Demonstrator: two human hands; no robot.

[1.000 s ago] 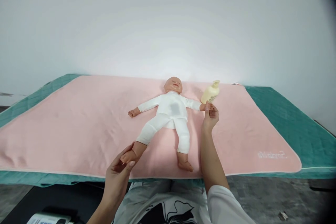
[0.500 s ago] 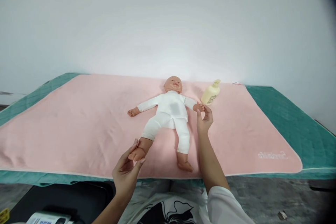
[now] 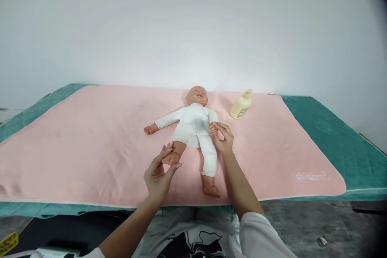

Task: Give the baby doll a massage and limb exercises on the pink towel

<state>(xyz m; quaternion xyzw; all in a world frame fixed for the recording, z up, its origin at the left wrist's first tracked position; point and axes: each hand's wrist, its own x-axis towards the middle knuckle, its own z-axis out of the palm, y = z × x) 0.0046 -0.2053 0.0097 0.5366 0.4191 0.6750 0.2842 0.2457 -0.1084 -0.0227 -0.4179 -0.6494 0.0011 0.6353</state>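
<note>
A baby doll (image 3: 191,123) with a white cloth body lies on its back on a pink mat (image 3: 99,137), its head toward the wall. My left hand (image 3: 160,177) grips the doll's foot (image 3: 171,158) on the left side, thumb below and fingers above, with that leg bent up toward the body. Between the thumb and fingers of my right hand (image 3: 224,139) is the doll's hand (image 3: 213,128), held beside its belly. The doll's other leg lies straight, and its other arm stretches out to the left.
A pale yellow pump bottle (image 3: 241,107) stands on the mat, right of the doll's head. Under the mat is a green padded cover (image 3: 341,141). A white wall (image 3: 193,28) rises behind. Below the near edge at left is a dark seat (image 3: 66,231).
My left hand has pushed the doll's foot up and right, bending the leg. My right hand has brought the doll's hand left, in toward its belly.
</note>
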